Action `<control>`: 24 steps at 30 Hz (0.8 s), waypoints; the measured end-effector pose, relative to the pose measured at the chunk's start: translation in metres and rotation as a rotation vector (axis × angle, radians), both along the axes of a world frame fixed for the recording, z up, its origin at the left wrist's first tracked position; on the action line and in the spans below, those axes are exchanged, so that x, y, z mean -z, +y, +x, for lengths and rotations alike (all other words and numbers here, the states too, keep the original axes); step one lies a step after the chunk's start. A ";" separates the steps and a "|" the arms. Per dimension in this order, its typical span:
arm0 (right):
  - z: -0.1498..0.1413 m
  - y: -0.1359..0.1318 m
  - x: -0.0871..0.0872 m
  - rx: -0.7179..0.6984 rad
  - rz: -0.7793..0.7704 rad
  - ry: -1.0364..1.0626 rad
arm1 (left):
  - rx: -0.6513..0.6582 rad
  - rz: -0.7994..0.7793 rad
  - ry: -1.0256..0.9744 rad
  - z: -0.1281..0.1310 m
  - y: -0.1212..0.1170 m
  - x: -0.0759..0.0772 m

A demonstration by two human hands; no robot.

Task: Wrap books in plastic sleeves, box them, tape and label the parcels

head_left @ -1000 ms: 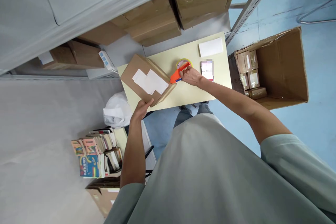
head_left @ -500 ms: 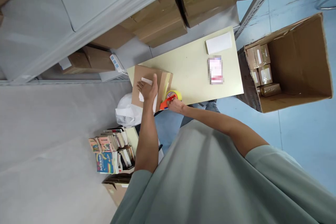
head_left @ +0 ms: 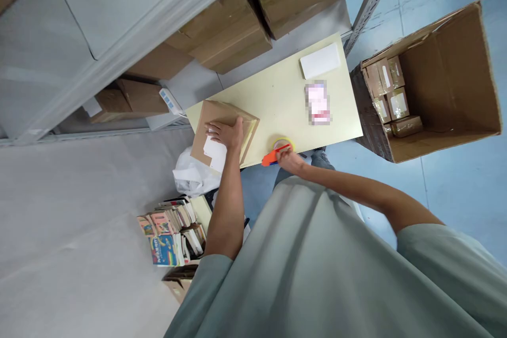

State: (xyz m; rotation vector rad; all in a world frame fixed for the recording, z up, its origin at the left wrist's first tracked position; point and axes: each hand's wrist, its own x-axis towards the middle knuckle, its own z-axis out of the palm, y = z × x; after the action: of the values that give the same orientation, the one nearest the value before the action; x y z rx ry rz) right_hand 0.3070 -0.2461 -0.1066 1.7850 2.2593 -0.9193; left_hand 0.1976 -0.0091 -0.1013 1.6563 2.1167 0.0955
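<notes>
A flat brown cardboard box (head_left: 214, 116) with white labels lies at the left end of the pale yellow table (head_left: 277, 95). My left hand (head_left: 225, 133) rests flat on its top with the fingers spread. At the table's near edge my right hand (head_left: 288, 158) grips the handle of an orange tape dispenser (head_left: 273, 155) that carries a yellow-rimmed tape roll. The dispenser is a short way right of the box and apart from it.
A white sheet (head_left: 320, 60) and a pink-and-white packet (head_left: 317, 102) lie at the table's far right. A large open carton (head_left: 431, 84) holding small boxes stands right of the table. Cartons sit on the grey shelving behind. Books (head_left: 170, 232) and a white bag (head_left: 190, 175) are on the floor at left.
My left hand went from the box's near edge onto its top. My right hand carried the tape dispenser from mid-table to the box's near corner, then a little rightward along the table edge.
</notes>
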 end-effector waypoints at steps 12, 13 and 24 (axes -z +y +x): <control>0.112 0.042 -0.003 0.204 0.056 -0.151 | 0.294 -0.015 0.025 -0.006 -0.040 -0.023; 0.107 0.052 -0.003 0.203 0.061 -0.146 | 0.332 -0.021 0.022 -0.007 -0.045 -0.024; 0.069 0.056 0.000 0.045 0.032 -0.016 | 0.521 -0.084 -0.152 -0.027 -0.086 -0.044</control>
State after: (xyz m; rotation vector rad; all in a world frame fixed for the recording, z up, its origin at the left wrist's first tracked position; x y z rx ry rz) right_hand 0.3761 -0.1901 -0.1070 1.8566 2.2451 -0.8778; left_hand 0.1701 -0.0948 -0.0577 2.0186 1.5036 -0.0291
